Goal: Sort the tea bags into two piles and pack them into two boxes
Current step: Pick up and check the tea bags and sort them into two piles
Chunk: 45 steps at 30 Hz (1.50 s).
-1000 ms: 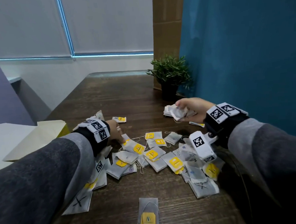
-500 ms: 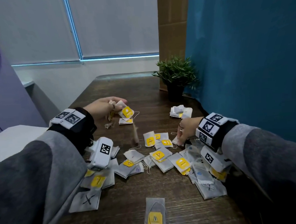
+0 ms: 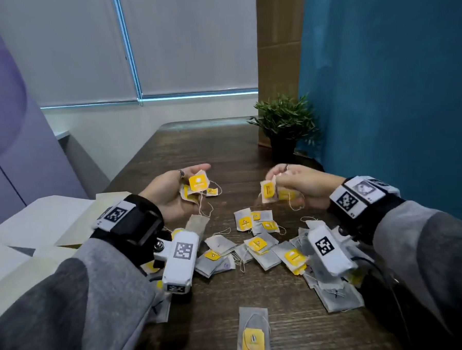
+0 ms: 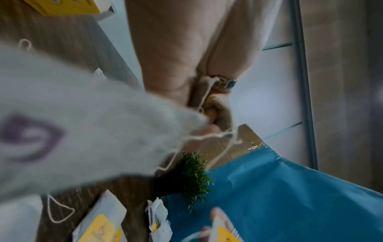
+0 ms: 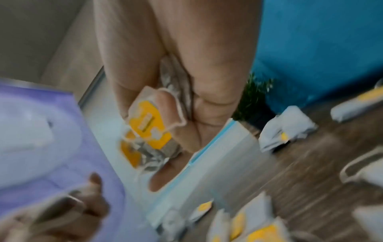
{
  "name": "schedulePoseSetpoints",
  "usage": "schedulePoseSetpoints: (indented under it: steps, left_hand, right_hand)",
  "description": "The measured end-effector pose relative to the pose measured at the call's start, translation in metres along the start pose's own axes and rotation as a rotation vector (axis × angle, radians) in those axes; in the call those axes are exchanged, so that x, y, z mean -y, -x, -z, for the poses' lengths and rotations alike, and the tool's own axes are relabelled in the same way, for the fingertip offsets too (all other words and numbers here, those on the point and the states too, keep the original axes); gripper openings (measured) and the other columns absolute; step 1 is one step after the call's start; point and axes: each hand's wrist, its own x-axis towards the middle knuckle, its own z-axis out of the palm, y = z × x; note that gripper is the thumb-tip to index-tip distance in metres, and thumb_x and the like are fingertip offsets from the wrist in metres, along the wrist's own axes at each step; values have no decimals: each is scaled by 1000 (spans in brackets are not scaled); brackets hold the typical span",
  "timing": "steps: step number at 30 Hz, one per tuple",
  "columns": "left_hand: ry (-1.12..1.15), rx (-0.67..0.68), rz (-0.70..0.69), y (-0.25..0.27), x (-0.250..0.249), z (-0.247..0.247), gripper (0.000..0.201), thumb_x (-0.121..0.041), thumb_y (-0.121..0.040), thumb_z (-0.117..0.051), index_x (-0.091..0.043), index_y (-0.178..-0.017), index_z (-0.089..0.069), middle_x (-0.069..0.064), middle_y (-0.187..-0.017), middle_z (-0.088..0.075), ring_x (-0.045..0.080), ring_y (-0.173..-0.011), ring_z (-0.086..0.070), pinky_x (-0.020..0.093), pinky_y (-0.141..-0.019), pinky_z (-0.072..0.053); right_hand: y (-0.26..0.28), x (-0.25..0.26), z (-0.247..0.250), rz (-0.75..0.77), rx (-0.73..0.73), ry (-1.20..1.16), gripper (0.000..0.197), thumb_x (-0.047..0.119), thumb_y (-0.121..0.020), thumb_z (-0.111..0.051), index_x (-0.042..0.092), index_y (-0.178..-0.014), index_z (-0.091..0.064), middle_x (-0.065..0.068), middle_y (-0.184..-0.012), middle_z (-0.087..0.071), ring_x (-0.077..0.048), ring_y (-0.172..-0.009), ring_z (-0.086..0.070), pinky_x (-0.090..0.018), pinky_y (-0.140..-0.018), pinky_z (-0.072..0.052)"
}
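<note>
My left hand [image 3: 194, 176] is raised above the wooden table [image 3: 196, 144], palm turned inward, and holds a few tea bags with yellow tags [image 3: 198, 183] between thumb and fingers, strings dangling. In the left wrist view a pale bag with a purple mark [image 4: 72, 122] hangs from the fingers [image 4: 186, 65]. My right hand [image 3: 278, 176] is lifted opposite it and pinches tea bags with yellow tags [image 3: 268, 191], which also show under the fingers [image 5: 196, 81] as an orange-tagged bag [image 5: 149, 124]. Several loose tea bags [image 3: 257, 244] lie scattered below both hands.
A potted plant [image 3: 284, 124] stands at the back right against the blue wall [image 3: 381, 100]. White and cream box flaps [image 3: 40, 225] lie at the left. One tea bag [image 3: 253, 334] lies alone near the front edge. A small pale pile [image 5: 286, 129] sits near the plant.
My right hand has left the scattered bags and risen with tea bags in its fingers, toward the left hand. The left hand has kept its bags raised and turned its palm more inward.
</note>
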Motion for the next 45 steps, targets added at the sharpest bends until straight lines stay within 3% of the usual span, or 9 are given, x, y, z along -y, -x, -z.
schedulePoseSetpoints:
  steps: [4, 9, 17, 21, 24, 32, 38, 42, 45]
  left_hand:
    - [-45, 10, -36, 6, 2, -10, 33, -2, -89, -32, -13, -102, -60, 6, -70, -54, 18, -51, -59, 24, -53, -37]
    - [-165, 66, -164, 15, 1, -20, 41, 17, -86, -28, -9, -108, -53, 13, -77, -58, 12, -42, -60, 14, -36, -40]
    - [-386, 80, -299, 17, -2, -17, 43, 15, -85, -48, -13, -117, -52, 4, -87, -62, 7, -63, -66, 19, -51, -52]
    - [-499, 124, -355, 21, -4, -19, 36, 13, -86, -50, -10, -113, -56, 2, -77, -62, 3, -54, -61, 16, -43, -44]
    - [-559, 133, -411, 21, -6, -16, 30, 11, -83, -55, -15, -95, -63, -6, -69, -64, 3, -55, -57, 14, -45, -42]
    - [-778, 7, -486, 24, -8, -10, 32, -6, -85, -57, -35, -75, -65, 2, -83, -63, 21, -76, -51, 34, -68, -39]
    - [-591, -9, -393, 25, -2, -16, 30, 7, -92, -39, -16, -78, -53, 5, -71, -62, 10, -48, -58, 19, -43, -34]
    - [-464, -2, -393, 28, -5, -21, 25, 8, -83, -39, -11, -76, -53, 4, -67, -64, 15, -54, -60, 20, -44, -34]
    - [-396, 37, -384, 33, -11, -23, 11, -5, -67, -46, -10, -75, -52, 4, -66, -61, 11, -50, -58, 21, -45, -30]
  right_hand:
    - [17, 23, -31, -30, 249, -225, 19, 14, -95, -40, 13, -84, -56, -8, -63, -56, -15, -45, -52, -11, -30, -22]
    - [12, 17, -61, -121, 354, 270, 30, 47, -88, -56, 22, -105, -54, -1, -74, -55, -4, -43, -48, -16, -37, -31]
    - [-9, 4, -70, 7, 101, 376, 64, 36, -83, -68, 26, -130, -26, 9, -100, -46, -1, -55, -51, -16, -37, -35]
    - [-7, 6, -71, 77, 323, 373, 37, 27, -91, -58, 25, -128, -53, 15, -62, -51, -2, -39, -40, -18, -38, -35]
    - [-3, 6, -74, 103, 465, 327, 24, 27, -94, -54, 24, -116, -63, 4, -80, -60, -10, -63, -54, -25, -57, -48]
    - [8, 4, -73, -47, 712, 167, 17, 11, -95, -50, 13, -112, -54, 9, -66, -65, -2, -47, -57, -13, -38, -40]
    - [9, 0, -85, -37, 688, 94, 55, 21, -80, -72, 34, -128, -49, -20, -133, -54, -47, -128, -42, -68, -108, -16]
    - [7, -2, -86, 45, 673, 158, 35, 9, -89, -60, 28, -118, -55, 11, -105, -68, -8, -104, -62, -32, -100, -44]
    - [9, 4, -90, 96, 543, 240, 14, 22, -84, -66, 23, -97, -60, 3, -94, -63, -10, -89, -59, -29, -85, -48]
